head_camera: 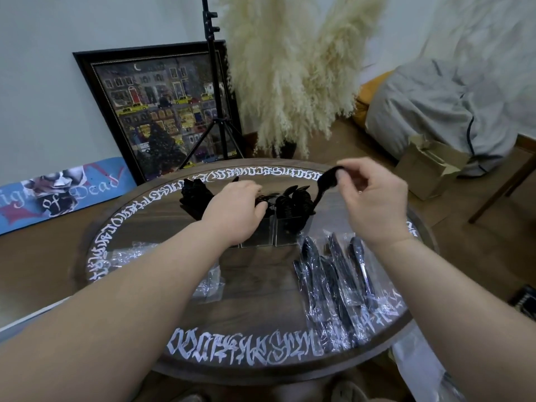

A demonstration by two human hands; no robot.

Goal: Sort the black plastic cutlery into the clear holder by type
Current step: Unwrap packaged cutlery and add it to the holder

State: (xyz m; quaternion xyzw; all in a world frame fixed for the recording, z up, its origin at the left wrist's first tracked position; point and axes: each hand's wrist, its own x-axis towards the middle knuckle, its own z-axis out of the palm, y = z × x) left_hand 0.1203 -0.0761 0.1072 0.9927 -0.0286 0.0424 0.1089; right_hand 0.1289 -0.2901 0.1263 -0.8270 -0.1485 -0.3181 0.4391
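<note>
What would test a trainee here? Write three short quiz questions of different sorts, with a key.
1. True or false: the right hand pinches a black spoon above the clear holder.
2. Multiple choice: the plastic-wrapped cutlery lies (A) inside the holder, (B) on the round table below the right wrist, (C) on the floor.
3. Fill in: the left hand reaches over the holder's ____ side.

Key: 1 true; 2 B; 3 left.
</note>
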